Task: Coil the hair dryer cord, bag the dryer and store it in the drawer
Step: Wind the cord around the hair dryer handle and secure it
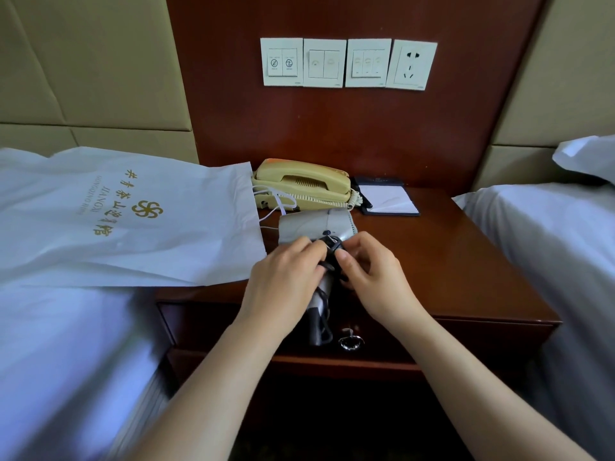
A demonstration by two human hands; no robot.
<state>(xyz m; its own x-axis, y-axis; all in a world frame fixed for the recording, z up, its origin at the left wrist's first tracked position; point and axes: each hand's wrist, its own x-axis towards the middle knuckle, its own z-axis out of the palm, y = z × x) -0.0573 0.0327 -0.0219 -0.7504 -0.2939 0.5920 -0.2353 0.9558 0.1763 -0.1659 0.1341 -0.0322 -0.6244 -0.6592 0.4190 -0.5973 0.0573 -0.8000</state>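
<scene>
Coiling in progress: the black power cord [332,245] is pinched by the left hand [283,277] and right hand [376,277], close together over the grey plastic hair dryer [316,226] on the dark wooden nightstand [459,261]. The dryer's long axis runs 12 to 6 o'clock, handle nearest. The white gold-lettered bag [133,217] lies at 10 o'clock, nearer the left hand.

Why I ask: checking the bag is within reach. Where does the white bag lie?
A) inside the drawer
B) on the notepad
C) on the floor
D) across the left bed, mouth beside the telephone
D: the white bag lies across the left bed, its open end with the strings beside the telephone.
</scene>
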